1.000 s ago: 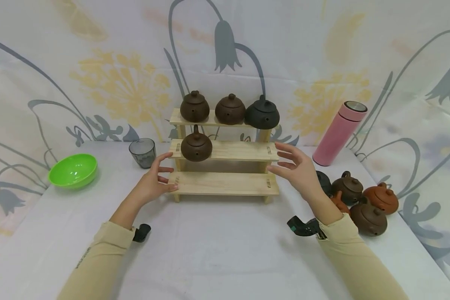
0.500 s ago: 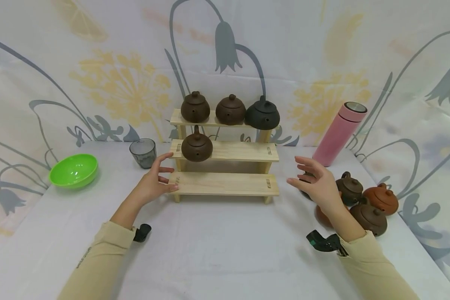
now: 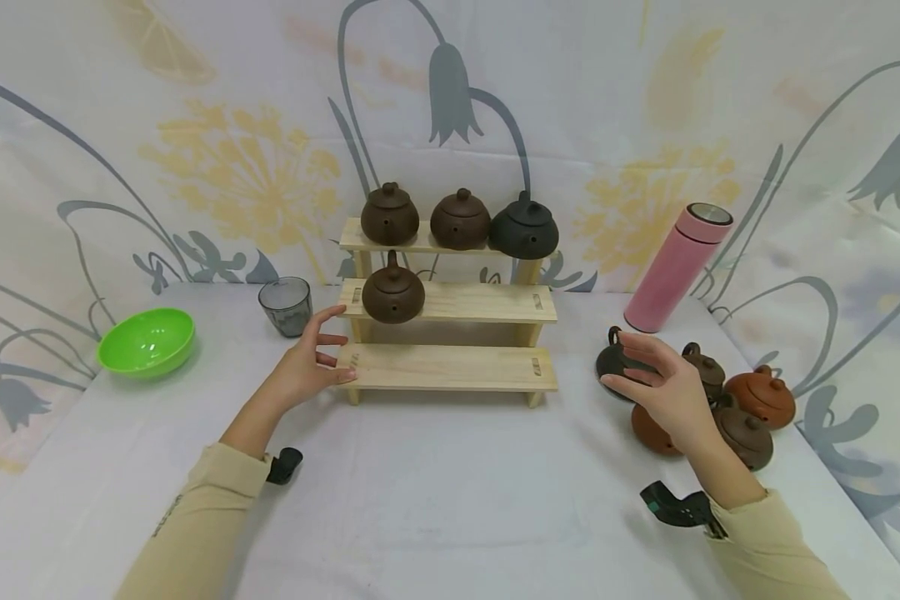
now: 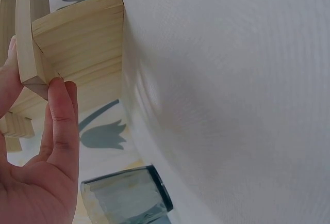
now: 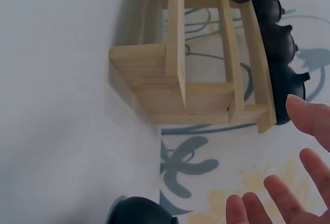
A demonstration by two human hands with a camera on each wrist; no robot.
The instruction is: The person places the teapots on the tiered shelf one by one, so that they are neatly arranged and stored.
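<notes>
Against the left end of the three-tier wooden rack (image 3: 450, 367), my left hand (image 3: 307, 365) grips the board's edge; the left wrist view shows its fingertips on the wooden end (image 4: 77, 43). My right hand (image 3: 667, 387) is over the right side with fingers spread and loosely bent, beside a black teapot (image 3: 613, 363) that it partly covers. In the right wrist view that hand (image 5: 294, 182) holds nothing, and a dark teapot (image 5: 142, 212) shows at the bottom edge. Three teapots line the top tier; a brown teapot (image 3: 393, 293) sits at the middle tier's left.
Brown and orange teapots (image 3: 761, 397) cluster at the right, below a pink bottle (image 3: 675, 271). A grey glass (image 3: 287, 308) stands left of the rack, with a green bowl (image 3: 147, 343) farther left. A patterned cloth (image 3: 255, 108) hangs behind.
My right hand has moved away from the rack's right end, rightward and down to the black teapot. My left hand stays in place.
</notes>
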